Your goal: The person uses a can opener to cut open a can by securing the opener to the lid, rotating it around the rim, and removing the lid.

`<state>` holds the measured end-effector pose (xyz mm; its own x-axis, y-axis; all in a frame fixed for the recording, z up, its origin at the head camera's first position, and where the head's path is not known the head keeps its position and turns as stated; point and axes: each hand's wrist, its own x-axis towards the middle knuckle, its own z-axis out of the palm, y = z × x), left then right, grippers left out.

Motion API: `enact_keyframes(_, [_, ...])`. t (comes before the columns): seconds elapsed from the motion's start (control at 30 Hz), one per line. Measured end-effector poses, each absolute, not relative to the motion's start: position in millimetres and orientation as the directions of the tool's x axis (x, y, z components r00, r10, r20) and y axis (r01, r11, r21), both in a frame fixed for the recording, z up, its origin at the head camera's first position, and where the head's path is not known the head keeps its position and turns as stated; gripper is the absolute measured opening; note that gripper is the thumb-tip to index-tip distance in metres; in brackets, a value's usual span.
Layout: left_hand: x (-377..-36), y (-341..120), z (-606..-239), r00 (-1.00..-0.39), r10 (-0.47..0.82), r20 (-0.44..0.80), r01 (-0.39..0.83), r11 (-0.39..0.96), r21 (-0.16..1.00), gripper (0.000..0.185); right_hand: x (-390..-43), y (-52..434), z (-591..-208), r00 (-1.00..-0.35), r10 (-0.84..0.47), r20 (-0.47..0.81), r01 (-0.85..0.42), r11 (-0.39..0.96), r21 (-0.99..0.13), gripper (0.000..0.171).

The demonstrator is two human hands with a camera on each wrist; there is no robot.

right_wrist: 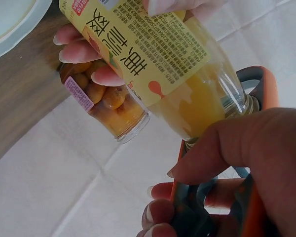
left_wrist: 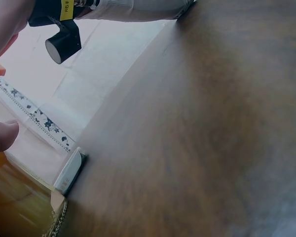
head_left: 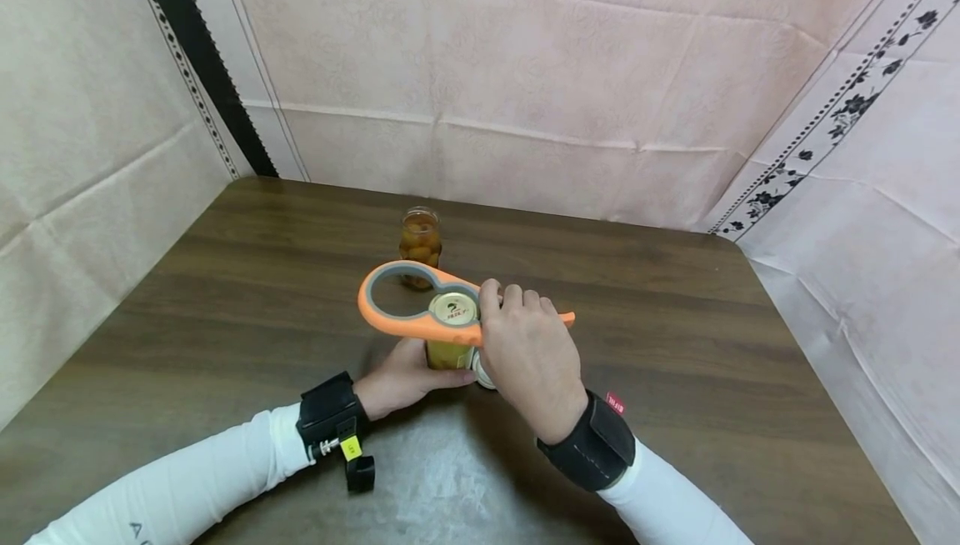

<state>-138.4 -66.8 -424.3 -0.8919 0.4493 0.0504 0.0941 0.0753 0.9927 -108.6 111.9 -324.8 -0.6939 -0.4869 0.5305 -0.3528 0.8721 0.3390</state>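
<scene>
Near the middle of the wooden tabletop (head_left: 675,345), both hands are busy! The left hand (head_left: 408,380) wraps round a yellow-labelled jar (head_left: 447,357), upright, its gold lid (head_left: 454,308) framed by a loop of the orange opener (head_left: 420,327). And the right hand (head_left: 531,353), it's clamped on that opener! Beside the jar, a pale round lid (head_left: 484,372); behind, an open-topped jar of brown fruit (head_left: 420,238).
</scene>
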Motion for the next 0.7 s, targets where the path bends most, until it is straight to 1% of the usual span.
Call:
enact_keyframes(0.2, [-139.8, -66.5, -424.2, -0.883, 0.467, 0.037, 0.078, 0.068, 0.995, 0.068, -108.2, 113.8, -324.2, -0.696, -0.491, 0.524, -0.362, 0.870, 0.336, 0.030])
enact_keyframes(0.33, [-140.0, -67.5, -423.9, -0.882, 0.470, 0.025, 0.071, 0.079, 0.994, 0.070, -108.2, 113.6, -324.2, -0.700, -0.488, 0.521, -0.363, 0.872, 0.329, 0.028])
enact_keyframes(0.47, [-139.5, -68.4, -424.1, -0.881, 0.473, 0.014, 0.060, 0.082, 0.995, 0.072, -107.6, 113.7, -324.8, -0.700, -0.491, 0.519, -0.375, 0.871, 0.319, 0.030])
enact_keyframes(0.7, [-140.7, -69.8, -425.0, -0.878, 0.478, 0.028, 0.072, 0.075, 0.995, 0.072, -108.2, 113.8, -324.9, -0.688, -0.500, 0.526, -0.380, 0.866, 0.325, 0.030])
